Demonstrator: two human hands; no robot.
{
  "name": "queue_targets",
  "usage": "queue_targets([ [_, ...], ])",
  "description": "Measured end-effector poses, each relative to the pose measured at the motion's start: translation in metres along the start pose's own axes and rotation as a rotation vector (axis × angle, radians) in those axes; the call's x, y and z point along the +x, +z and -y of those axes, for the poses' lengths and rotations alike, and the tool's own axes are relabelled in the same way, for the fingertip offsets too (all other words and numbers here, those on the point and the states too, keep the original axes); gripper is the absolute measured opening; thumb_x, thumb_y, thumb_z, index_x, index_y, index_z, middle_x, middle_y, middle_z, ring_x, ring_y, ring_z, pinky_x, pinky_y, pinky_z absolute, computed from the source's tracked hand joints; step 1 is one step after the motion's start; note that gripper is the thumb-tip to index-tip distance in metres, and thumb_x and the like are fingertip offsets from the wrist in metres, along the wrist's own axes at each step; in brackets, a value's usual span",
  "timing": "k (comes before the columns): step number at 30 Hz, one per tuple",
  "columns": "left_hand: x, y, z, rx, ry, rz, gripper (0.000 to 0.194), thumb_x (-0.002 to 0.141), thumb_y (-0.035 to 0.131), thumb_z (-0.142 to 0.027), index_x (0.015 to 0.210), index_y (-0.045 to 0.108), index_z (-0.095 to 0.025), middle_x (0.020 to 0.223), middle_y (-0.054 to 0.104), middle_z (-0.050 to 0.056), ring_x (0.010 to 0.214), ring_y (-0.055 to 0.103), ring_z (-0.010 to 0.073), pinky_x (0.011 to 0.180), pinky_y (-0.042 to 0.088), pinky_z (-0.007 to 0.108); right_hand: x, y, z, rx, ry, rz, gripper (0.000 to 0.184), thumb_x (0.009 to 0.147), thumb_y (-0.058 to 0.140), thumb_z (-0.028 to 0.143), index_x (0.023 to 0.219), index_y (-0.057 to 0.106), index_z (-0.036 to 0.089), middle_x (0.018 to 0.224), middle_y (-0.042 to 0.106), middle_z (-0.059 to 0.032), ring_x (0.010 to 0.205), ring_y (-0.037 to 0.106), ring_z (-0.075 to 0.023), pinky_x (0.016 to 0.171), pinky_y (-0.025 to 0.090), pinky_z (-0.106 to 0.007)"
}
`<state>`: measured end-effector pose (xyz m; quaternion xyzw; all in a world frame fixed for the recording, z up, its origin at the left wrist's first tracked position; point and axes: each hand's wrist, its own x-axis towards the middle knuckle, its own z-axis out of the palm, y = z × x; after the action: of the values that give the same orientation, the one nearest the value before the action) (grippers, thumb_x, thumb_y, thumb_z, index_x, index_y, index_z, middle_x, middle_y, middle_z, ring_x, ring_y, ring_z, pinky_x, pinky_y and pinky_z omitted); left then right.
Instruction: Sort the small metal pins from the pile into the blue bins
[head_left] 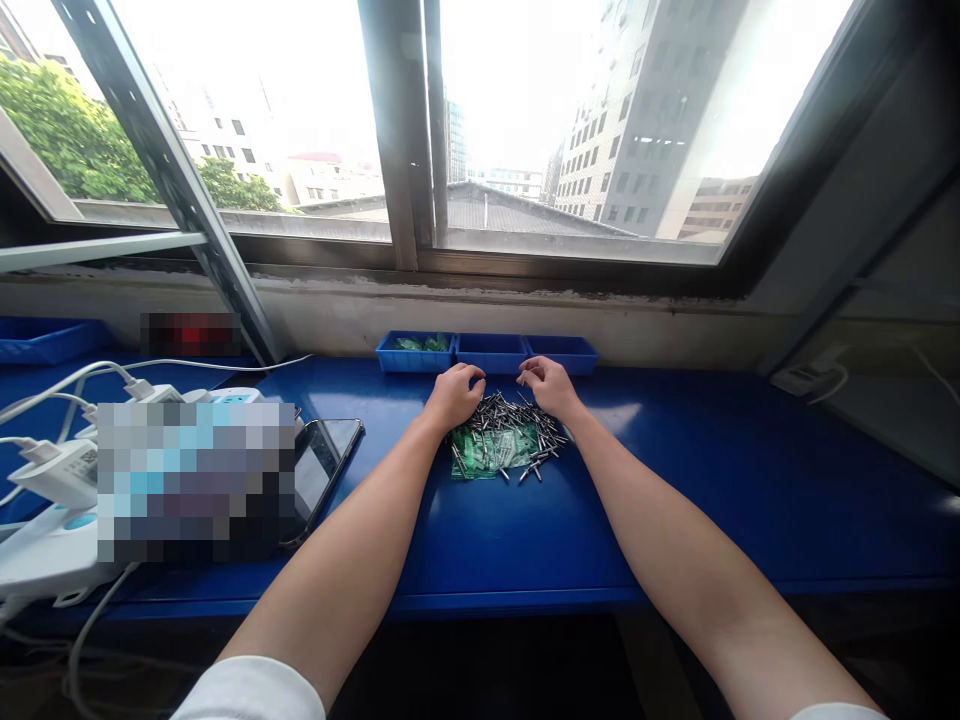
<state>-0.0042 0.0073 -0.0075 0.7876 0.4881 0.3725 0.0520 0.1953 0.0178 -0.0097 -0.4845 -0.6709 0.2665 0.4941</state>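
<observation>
A pile of small metal pins (499, 412), shaped like blind rivets, lies loose on green plastic bags (491, 455) on the blue bench. At the left edge of the pile is my left hand (457, 395), its fingers curled towards the thumb. My right hand (553, 388) is over the pile's right side, with thumb and fingertips drawn together in a pinch. Whatever either hand holds is too small to make out. Several pins have spread towards me at the front of the bags.
Behind the pile stand three blue bins: a left bin (390, 357) containing green bags, a middle bin (491, 355) and a right bin (574, 360). Left of my arm lie a phone (326, 470) and a white power strip (45, 560) with chargers and cables. A window frame (405, 200) rises behind.
</observation>
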Motion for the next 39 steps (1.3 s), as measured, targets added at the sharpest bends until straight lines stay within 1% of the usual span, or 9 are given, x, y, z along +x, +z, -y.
queue_targets([
  [5,-0.001,-0.003,-0.012,-0.079,0.166,0.039,0.028,0.084,0.049,-0.038,0.098,0.065,-0.019,0.098,0.065,0.005,0.091,0.059,0.0194,0.080,0.047,0.029,-0.004,0.003,0.013,0.304,0.044,0.053,0.026,0.067,0.064,0.030,0.086,0.048,0.020,0.066,0.067,-0.0010,0.058,0.060,-0.0147,0.062,0.048,-0.029],
  [9,0.000,-0.003,-0.016,-0.077,0.234,0.057,0.024,0.084,0.052,-0.036,0.094,0.066,-0.019,0.094,0.066,0.005,0.088,0.060,0.0196,0.076,0.047,0.029,-0.009,0.007,0.022,0.362,0.100,0.125,0.030,0.064,0.070,0.039,0.075,0.050,0.020,0.063,0.066,-0.0018,0.054,0.060,-0.0158,0.049,0.041,-0.025],
  [12,0.000,-0.001,-0.014,-0.088,0.251,0.041,0.021,0.084,0.052,-0.033,0.091,0.066,-0.019,0.088,0.067,0.005,0.081,0.061,0.0182,0.073,0.047,0.028,-0.009,0.008,0.023,0.370,0.125,0.146,0.034,0.063,0.070,0.046,0.068,0.051,0.019,0.066,0.067,-0.0046,0.054,0.060,-0.0153,0.044,0.037,-0.023],
  [15,0.001,0.000,-0.012,-0.096,0.246,0.018,0.021,0.086,0.049,-0.030,0.089,0.066,-0.018,0.086,0.067,0.005,0.078,0.061,0.0174,0.073,0.046,0.028,-0.008,0.007,0.022,0.356,0.131,0.134,0.036,0.063,0.069,0.050,0.065,0.053,0.017,0.070,0.068,-0.0062,0.051,0.056,-0.0124,0.045,0.038,-0.023],
  [20,0.002,0.001,-0.011,-0.083,0.188,-0.024,0.025,0.087,0.045,-0.031,0.087,0.066,-0.018,0.085,0.068,0.005,0.079,0.061,0.0176,0.074,0.046,0.028,-0.008,0.006,0.016,0.216,0.098,0.195,0.028,0.065,0.067,0.042,0.064,0.059,0.016,0.061,0.065,-0.0037,0.048,0.050,-0.0102,0.049,0.042,-0.024],
  [24,0.002,0.002,-0.009,-0.068,0.110,0.007,0.028,0.088,0.042,-0.031,0.081,0.066,-0.018,0.081,0.067,0.004,0.076,0.061,0.0166,0.071,0.046,0.026,-0.011,0.005,0.020,0.246,0.048,0.201,0.025,0.061,0.069,0.037,0.074,0.064,0.016,0.061,0.064,-0.0011,0.054,0.054,-0.0121,0.052,0.043,-0.024],
  [32,0.002,0.000,-0.013,-0.043,0.040,0.047,0.036,0.090,0.036,-0.038,0.079,0.065,-0.019,0.081,0.066,0.004,0.077,0.059,0.0165,0.072,0.045,0.026,-0.018,-0.005,0.033,0.254,0.053,0.271,0.023,0.063,0.066,0.037,0.067,0.071,0.015,0.067,0.066,-0.0039,0.056,0.049,-0.0116,0.051,0.037,-0.024],
  [35,0.002,0.000,-0.014,-0.015,0.001,0.028,0.040,0.091,0.032,-0.042,0.083,0.064,-0.019,0.084,0.066,0.005,0.082,0.060,0.0176,0.076,0.044,0.027,-0.017,-0.004,0.029,0.285,0.045,0.217,0.023,0.065,0.064,0.036,0.069,0.072,0.015,0.069,0.067,-0.0051,0.058,0.051,-0.0123,0.051,0.036,-0.024],
  [39,0.001,-0.001,-0.010,0.041,-0.116,-0.048,0.036,0.092,0.033,-0.040,0.094,0.063,-0.020,0.096,0.065,0.006,0.092,0.058,0.0203,0.081,0.042,0.030,-0.009,-0.003,0.016,0.303,0.020,-0.033,0.024,0.065,0.063,0.036,0.077,0.071,0.016,0.077,0.069,-0.0050,0.070,0.057,-0.0159,0.063,0.044,-0.027],
])
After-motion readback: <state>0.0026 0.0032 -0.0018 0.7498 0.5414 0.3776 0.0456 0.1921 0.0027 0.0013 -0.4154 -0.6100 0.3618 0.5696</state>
